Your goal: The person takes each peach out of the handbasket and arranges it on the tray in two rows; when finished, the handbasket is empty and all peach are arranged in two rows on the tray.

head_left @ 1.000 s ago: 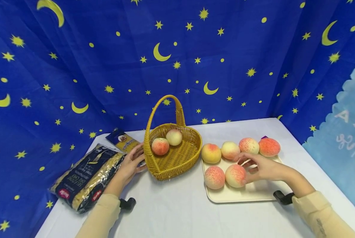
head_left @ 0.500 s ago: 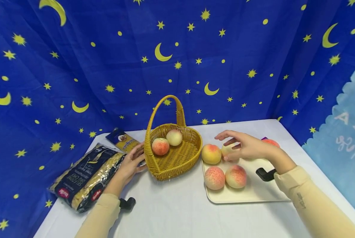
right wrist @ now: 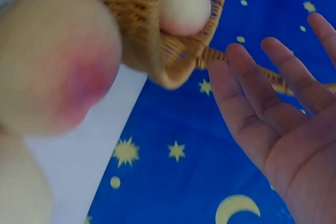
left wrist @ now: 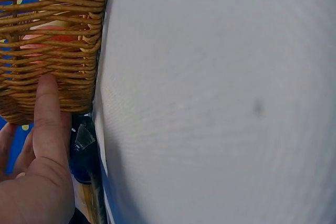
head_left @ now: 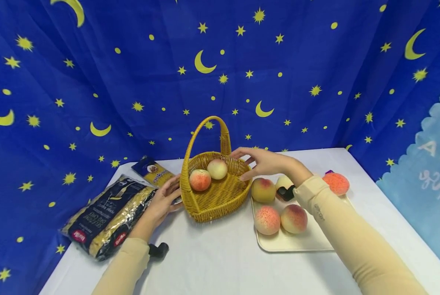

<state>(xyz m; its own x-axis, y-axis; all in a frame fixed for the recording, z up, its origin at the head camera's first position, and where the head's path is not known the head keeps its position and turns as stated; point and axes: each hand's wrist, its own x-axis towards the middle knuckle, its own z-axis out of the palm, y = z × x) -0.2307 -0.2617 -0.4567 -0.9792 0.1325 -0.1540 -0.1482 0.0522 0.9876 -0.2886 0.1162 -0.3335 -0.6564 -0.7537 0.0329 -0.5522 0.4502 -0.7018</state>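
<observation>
In the left wrist view, the left hand (left wrist: 37,182) fills the lower left corner, one straight finger (left wrist: 47,114) pressed flat against the woven side of the wicker basket (left wrist: 58,40). Through the weave shows a pale, pink-flushed fruit (left wrist: 44,38), blurred by the strands. The white worktop (left wrist: 220,103) covers the rest. A dark blue packet (left wrist: 83,156) lies under the basket's edge.

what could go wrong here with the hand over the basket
The right hand is open and holds no peach, so it may have come to the basket with nothing. Its sleeve lies over the tray and could knock a peach off. The left hand only touches the basket's side, so the basket could slide.
</observation>
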